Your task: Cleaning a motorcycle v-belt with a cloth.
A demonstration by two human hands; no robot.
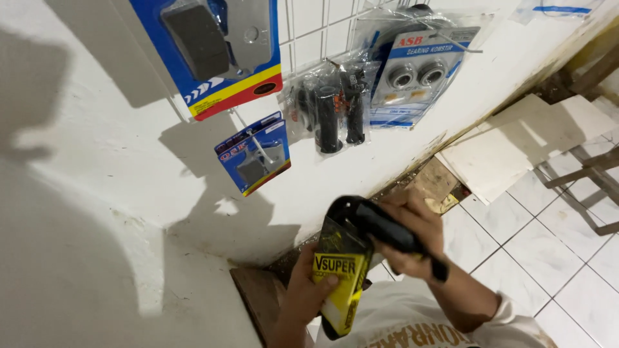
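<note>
Hands both closed on one yellow-black packet (342, 274), left hand (308, 293) low, right hand (412, 235) gripping perhaps one black grip (387, 232).

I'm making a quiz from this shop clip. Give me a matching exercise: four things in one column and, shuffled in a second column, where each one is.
Things:
1. yellow and black package
2. pair of black grips in a clear bag
3. small blue carded pack
4. pale loose boards

Places:
A. on the floor, leaning at the foot of the wall
B. held by the left hand, with the right hand on its black contents
C. hanging lowest on the white wall, left of the grips
D. hanging between the blue pack and the bearing pack

Pairs: 1-B, 2-D, 3-C, 4-A
</note>
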